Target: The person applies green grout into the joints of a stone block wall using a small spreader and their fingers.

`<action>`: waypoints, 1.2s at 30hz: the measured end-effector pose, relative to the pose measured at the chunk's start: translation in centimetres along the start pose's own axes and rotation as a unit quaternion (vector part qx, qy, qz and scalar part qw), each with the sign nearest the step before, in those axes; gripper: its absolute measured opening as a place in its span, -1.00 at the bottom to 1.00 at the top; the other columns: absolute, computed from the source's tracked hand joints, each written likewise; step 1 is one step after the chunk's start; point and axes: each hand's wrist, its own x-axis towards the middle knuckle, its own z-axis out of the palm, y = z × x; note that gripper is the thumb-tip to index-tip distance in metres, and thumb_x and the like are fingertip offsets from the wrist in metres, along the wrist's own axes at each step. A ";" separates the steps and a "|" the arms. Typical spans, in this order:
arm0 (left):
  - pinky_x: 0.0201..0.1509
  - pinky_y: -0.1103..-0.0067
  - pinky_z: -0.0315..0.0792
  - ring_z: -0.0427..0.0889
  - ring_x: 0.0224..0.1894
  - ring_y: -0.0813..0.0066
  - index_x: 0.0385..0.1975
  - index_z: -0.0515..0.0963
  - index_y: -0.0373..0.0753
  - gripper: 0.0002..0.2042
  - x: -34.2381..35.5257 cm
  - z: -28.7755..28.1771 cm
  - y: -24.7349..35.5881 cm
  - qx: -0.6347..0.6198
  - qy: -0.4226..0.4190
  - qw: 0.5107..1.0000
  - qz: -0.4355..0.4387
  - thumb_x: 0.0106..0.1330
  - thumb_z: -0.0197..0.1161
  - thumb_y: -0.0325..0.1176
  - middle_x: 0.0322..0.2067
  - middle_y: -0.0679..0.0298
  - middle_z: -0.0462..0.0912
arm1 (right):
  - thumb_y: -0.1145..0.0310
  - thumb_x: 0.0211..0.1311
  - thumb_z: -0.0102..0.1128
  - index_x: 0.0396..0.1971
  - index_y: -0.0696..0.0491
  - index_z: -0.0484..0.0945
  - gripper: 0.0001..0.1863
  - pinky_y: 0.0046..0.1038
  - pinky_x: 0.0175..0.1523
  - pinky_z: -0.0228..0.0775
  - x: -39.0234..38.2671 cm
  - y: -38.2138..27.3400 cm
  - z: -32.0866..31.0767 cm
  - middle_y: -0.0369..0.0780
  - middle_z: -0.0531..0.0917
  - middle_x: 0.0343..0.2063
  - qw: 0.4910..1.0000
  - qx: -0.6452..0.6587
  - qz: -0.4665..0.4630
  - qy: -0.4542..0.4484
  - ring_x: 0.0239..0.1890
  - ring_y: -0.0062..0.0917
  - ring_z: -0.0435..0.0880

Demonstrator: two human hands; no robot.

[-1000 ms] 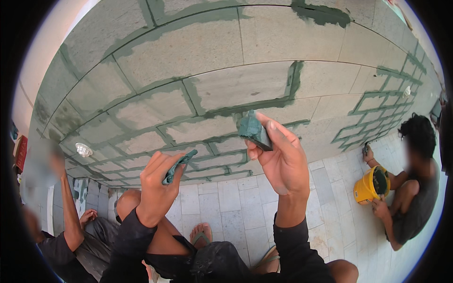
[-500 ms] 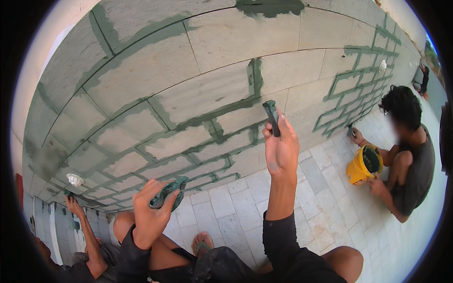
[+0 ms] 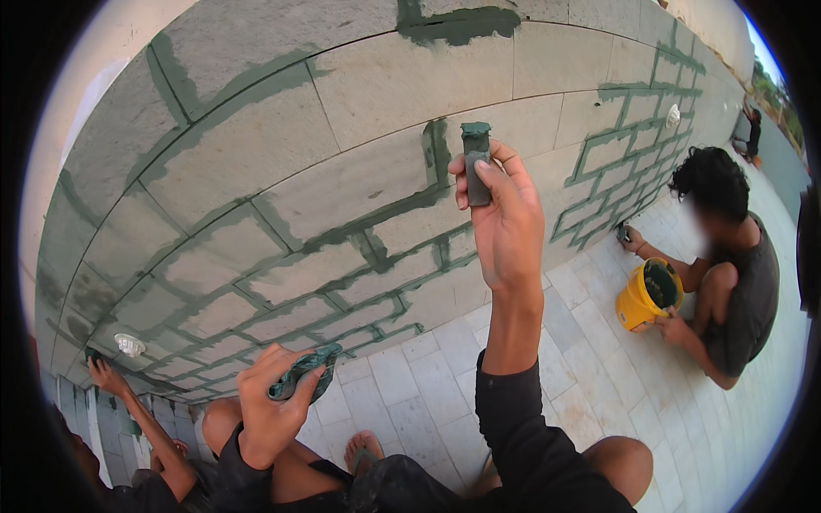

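My right hand [image 3: 510,235] is raised in front of the tiled wall [image 3: 368,184], fingers closed round a small flat dark spreader [image 3: 477,179]. Its upper end carries a lump of green grout [image 3: 475,130]. Lower down, my left hand [image 3: 269,402] grips a crumpled, grout-smeared pouch [image 3: 315,372] of dark green paste; I cannot tell what the pouch is made of. Green grout covers many of the wall's joints and smears over tile edges, while joints near the spreader show only thin dark lines. The spreader seems apart from the wall.
At right a crouching person [image 3: 748,291] holds a yellow bucket [image 3: 634,299] of green grout and reaches to the wall's foot. Another person's arm [image 3: 141,410] touches the wall at lower left. Round white fittings [image 3: 130,345] stick out of the wall. Pale tiles [image 3: 436,385] pave the floor.
My right hand has risen and turned, so the spreader now stands upright with its flat face showing. My left hand keeps its grip on the pouch. The view has shifted slightly.
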 end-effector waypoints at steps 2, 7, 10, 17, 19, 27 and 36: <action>-0.17 0.47 0.50 0.64 -0.38 0.21 -0.25 0.73 -0.45 -0.82 -0.1 0.0 -0.1 0.010 -0.005 1.000 -0.007 0.14 0.44 -0.68 -0.36 0.04 0.77 | 0.39 0.54 0.11 0.19 0.21 0.44 -0.66 -0.48 -0.03 0.43 1.2 -0.8 0.9 -0.10 0.70 -0.10 0.999 0.012 -0.030 -0.021 -0.15 -0.59 0.56; -0.16 0.47 0.50 0.65 -0.38 0.20 -0.24 0.73 -0.46 -0.82 -0.2 -0.1 -0.3 0.011 -0.014 1.000 -0.010 0.14 0.44 -0.67 -0.36 0.04 0.77 | 0.40 0.52 0.17 0.10 0.23 0.53 -0.72 -0.48 0.01 0.44 5.1 -0.6 4.5 -0.15 0.71 -0.15 0.945 -0.150 -0.286 0.059 -0.15 -0.52 0.58; -0.16 0.47 0.50 0.65 -0.38 0.20 -0.24 0.72 -0.47 -0.82 -0.2 -0.2 -0.3 0.008 -0.014 1.000 -0.007 0.14 0.45 -0.67 -0.37 0.03 0.76 | 0.49 0.41 0.29 0.02 0.23 0.63 -0.75 -0.40 0.01 0.48 7.1 0.0 5.6 -0.13 0.73 -0.17 0.869 -0.241 -0.420 0.103 -0.12 -0.40 0.63; -0.21 0.48 0.47 0.60 -0.41 0.25 -0.30 0.69 -0.51 -0.84 -0.3 -0.2 -0.5 0.007 -0.012 1.000 -0.002 0.12 0.46 -0.66 -0.43 0.03 0.72 | 0.55 0.27 0.44 0.05 0.14 0.76 -0.66 -0.37 -0.03 0.53 9.0 1.5 5.7 -0.15 0.78 -0.17 0.760 -0.344 -0.528 0.161 -0.15 -0.38 0.69; -0.23 0.50 0.46 0.58 -0.42 0.27 -0.32 0.68 -0.53 -0.84 -0.3 -0.2 -0.6 0.003 -0.008 1.000 0.001 0.11 0.47 -0.64 -0.46 0.03 0.70 | 0.59 0.26 0.40 0.03 0.17 0.75 -0.68 -0.31 -0.06 0.50 9.4 1.8 5.7 -0.09 0.73 -0.17 0.740 -0.348 -0.556 0.149 -0.12 -0.27 0.64; -0.17 0.46 0.51 0.63 -0.39 0.21 -0.26 0.72 -0.49 -0.82 -0.5 -0.4 -0.7 -0.001 -0.027 1.000 -0.011 0.11 0.45 -0.68 -0.38 0.02 0.76 | 0.56 0.26 0.43 -0.01 0.15 0.80 -0.71 -0.34 -0.20 0.46 8.7 1.6 6.0 -0.16 0.65 -0.31 0.736 -0.412 -0.513 0.162 -0.27 -0.36 0.60; -0.19 0.46 0.51 0.64 -0.39 0.21 -0.25 0.74 -0.46 -0.81 -0.6 -0.6 -0.2 0.003 -0.035 0.999 -0.002 0.11 0.46 -0.67 -0.38 0.04 0.77 | 0.46 0.32 0.19 -0.42 0.35 0.61 -0.78 -0.20 -0.29 0.36 7.2 -5.4 7.1 0.10 0.56 -0.55 0.820 -0.395 -0.387 0.147 -0.49 -0.11 0.57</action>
